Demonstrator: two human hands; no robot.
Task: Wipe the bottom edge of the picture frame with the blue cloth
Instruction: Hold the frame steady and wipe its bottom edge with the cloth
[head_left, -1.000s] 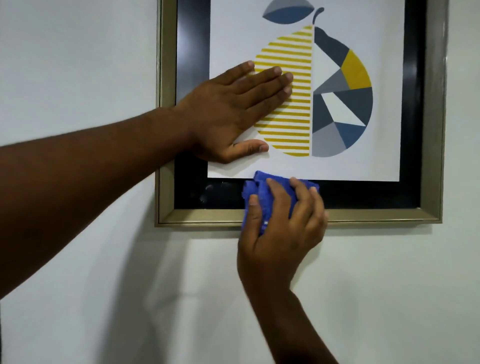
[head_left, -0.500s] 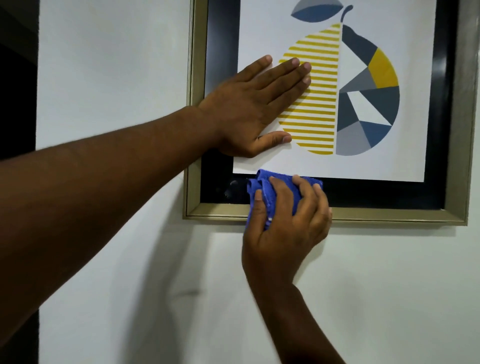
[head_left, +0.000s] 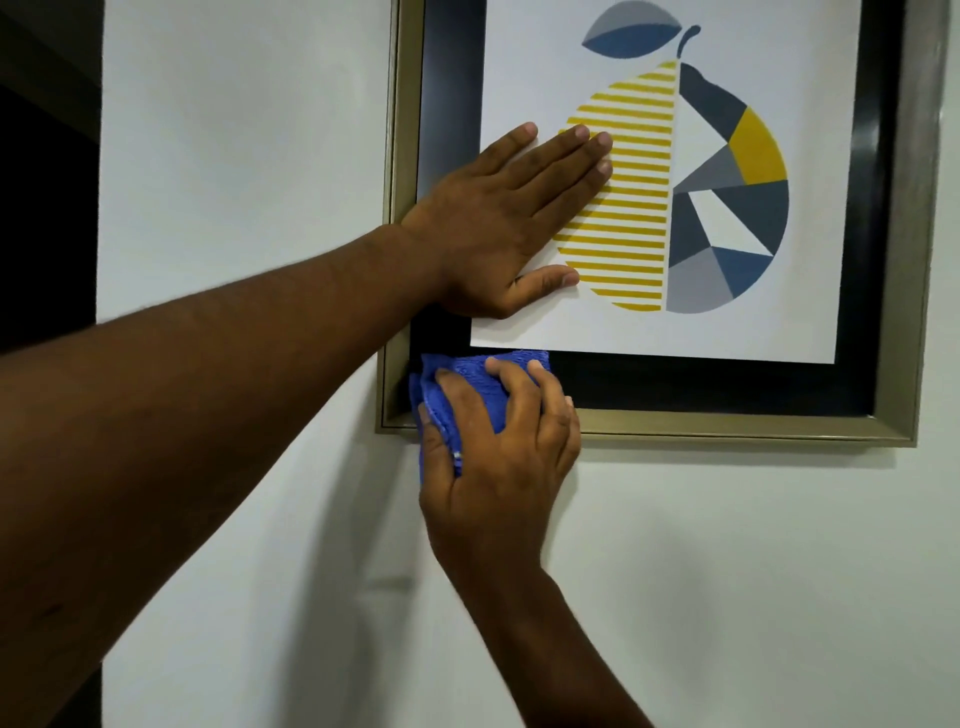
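A person's right hand presses a bunched blue cloth against the bottom edge of a wall-hung picture frame, fingers closed over the fabric at the frame's lower-left corner, where the cloth covers both the gold moulding and the black border above it. Higher on the frame, the left hand lies spread flat and empty on the glass over a striped yellow pear print, apparently steadying it. The wiping stroke looks under way at its left end; the long run of moulding toward the frame's right corner likely calls for a firm, level sweep next.
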